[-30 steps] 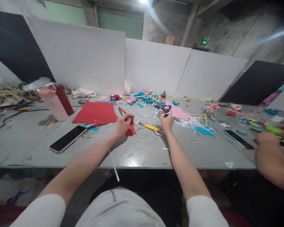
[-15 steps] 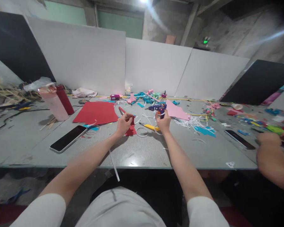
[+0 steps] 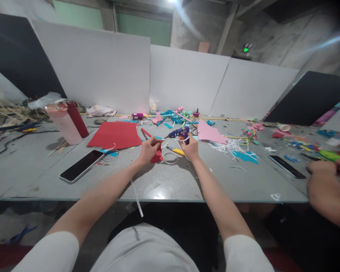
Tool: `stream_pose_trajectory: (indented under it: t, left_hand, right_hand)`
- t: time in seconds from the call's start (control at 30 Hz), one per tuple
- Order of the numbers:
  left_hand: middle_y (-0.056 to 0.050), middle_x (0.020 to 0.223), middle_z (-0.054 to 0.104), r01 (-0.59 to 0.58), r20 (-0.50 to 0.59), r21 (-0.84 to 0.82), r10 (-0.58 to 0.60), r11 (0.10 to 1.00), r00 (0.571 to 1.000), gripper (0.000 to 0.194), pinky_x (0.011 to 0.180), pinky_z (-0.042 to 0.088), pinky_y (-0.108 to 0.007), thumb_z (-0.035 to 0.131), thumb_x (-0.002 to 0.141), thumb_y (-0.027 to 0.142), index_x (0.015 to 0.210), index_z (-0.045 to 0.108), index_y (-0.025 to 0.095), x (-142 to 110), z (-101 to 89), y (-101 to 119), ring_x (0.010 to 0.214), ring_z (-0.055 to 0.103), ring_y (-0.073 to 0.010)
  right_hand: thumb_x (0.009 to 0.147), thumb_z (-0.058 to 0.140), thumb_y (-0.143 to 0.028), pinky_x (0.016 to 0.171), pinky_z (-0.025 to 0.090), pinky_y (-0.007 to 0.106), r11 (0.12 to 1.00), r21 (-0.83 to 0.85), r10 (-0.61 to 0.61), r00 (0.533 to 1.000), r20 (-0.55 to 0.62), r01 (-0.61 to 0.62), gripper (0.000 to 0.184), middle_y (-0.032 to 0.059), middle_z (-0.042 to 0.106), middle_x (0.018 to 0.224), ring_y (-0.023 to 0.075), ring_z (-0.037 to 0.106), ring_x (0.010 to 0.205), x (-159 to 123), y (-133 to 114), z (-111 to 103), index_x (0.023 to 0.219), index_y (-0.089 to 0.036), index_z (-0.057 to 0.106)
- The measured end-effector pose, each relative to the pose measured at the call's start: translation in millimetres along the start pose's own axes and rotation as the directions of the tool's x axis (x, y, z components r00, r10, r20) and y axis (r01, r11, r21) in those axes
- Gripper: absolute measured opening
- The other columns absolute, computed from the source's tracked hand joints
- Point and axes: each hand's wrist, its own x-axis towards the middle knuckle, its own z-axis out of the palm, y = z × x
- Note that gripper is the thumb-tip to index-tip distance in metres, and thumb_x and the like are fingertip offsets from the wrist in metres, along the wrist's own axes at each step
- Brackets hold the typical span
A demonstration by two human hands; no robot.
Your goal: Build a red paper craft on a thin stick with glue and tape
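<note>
Taking the gap between your hands as the centre of the clock, with twelve pointing away from you, your left hand (image 3: 149, 151) is at nine. Its thumb and fingers are pinched narrow on a small red piece (image 3: 157, 154), whose lower part spreads towards the tabletop (image 3: 158, 183). A long red strip (image 3: 146, 132) slants up from just beyond those fingers, towards eleven.

Your right hand (image 3: 189, 146), at three, is closed round the handle of a blue glue gun (image 3: 179, 132). The gun lies across one o'clock, its nozzle aimed at nine and close to your left fingertips (whether it touches the red piece, you cannot tell from here).

A yellow cutter (image 3: 178, 151) lies between your hands, partly hidden by the right one, and a white ring (image 3: 170, 158) lies flat at six. The large red sheet (image 3: 115, 134) is between nine and ten, with the pink bottle (image 3: 64, 126) and red bottle (image 3: 77, 120) upright beyond it. A black-screened phone (image 3: 82, 166) rests between eight and nine.

Pink paper (image 3: 211, 133) sits between two and three, white strips (image 3: 229, 146) are heaped at three, and teal and pink knotted pieces (image 3: 181, 115) cluster between twelve and one. Another person's forearm (image 3: 325, 187) reaches in between three and four, near a second phone (image 3: 287, 167).
</note>
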Motion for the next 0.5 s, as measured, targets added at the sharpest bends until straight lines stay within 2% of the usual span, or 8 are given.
stream_pose_trajectory:
  t: [0.27,0.5]
  left_hand:
    - [-0.006,0.092,0.078,0.045,0.004,-0.034,-0.044,0.998,0.999,0.016,0.078,0.058,-0.032,0.073,0.086,0.037,0.091,0.074,0.021,-1.2,0.1,6.7,0.084,0.074,-0.0201]
    - [-0.007,0.074,0.075,0.185,0.017,-0.114,-0.185,0.976,0.983,0.038,0.054,0.056,-0.030,0.083,0.076,0.054,0.089,0.080,0.018,-1.8,5.1,12.3,0.057,0.069,-0.0180]
  right_hand:
    - [0.091,0.064,-0.046,0.066,0.046,0.029,0.999,-0.006,0.052,0.999,0.009,-0.051,0.029,0.0051,0.070,0.080,0.0193,0.061,0.064,1.3,-1.4,-0.1,0.104,-0.019,0.062]
    - [0.089,0.064,-0.049,0.063,0.043,0.028,0.983,0.020,0.181,0.982,0.049,-0.182,0.032,0.0014,0.066,0.071,0.0184,0.056,0.060,0.2,-6.8,6.5,0.100,-0.020,0.062]
